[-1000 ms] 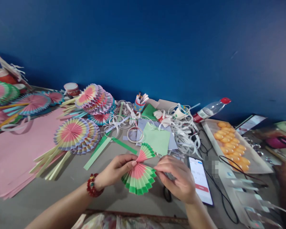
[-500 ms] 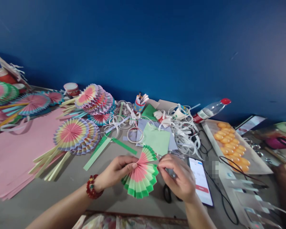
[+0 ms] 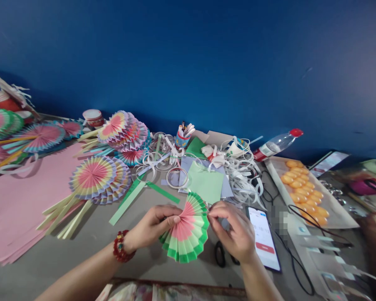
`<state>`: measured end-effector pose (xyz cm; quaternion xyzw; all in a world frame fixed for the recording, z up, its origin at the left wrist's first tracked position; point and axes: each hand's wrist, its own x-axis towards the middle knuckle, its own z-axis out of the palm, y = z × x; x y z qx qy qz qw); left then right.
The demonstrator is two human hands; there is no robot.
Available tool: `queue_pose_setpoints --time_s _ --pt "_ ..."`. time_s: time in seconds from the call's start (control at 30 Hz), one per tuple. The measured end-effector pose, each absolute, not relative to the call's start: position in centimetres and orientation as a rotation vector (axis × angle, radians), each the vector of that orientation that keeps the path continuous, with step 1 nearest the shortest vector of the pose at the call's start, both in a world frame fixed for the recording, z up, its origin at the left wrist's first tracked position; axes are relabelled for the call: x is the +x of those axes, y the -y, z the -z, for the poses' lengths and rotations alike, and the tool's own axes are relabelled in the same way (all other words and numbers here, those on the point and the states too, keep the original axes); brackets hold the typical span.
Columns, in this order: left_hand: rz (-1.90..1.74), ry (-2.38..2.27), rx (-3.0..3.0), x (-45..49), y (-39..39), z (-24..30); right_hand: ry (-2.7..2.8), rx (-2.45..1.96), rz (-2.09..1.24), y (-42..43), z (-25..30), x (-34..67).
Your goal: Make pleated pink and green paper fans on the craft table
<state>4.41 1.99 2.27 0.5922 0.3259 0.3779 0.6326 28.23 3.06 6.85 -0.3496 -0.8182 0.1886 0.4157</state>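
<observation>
A pleated paper fan [image 3: 186, 233], pink at the centre, pale in the middle and green at the rim, is spread between my hands just above the grey table. My left hand [image 3: 154, 225], with a red bead bracelet at the wrist, pinches the fan's centre with closed fingers. Fingers of my right hand [image 3: 234, 234] are closed on the fan's right edge, where its two outer folds meet. Black scissors [image 3: 221, 255] lie half hidden under my right hand.
A phone [image 3: 263, 240] with a lit screen lies right of my hands, with black cables beside it. Finished fans [image 3: 95, 177] on sticks, pink paper [image 3: 21, 200], green sheets [image 3: 206, 184], tape rings, paper strips, a bottle [image 3: 278, 144] and a tray of orange pieces [image 3: 303, 188] crowd the table.
The fan's upper section has swung down and closed the gap, so the fan now forms a fuller circle. My right hand moved slightly left and up with the edge.
</observation>
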Motion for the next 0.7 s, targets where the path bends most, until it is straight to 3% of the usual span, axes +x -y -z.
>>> queue_pose_setpoints --time_s 0.7 --pt "-0.885 -0.717 1.611 4.54 -2.32 -2.63 2.017 -1.013 -0.544 -3.58 -6.17 28.45"
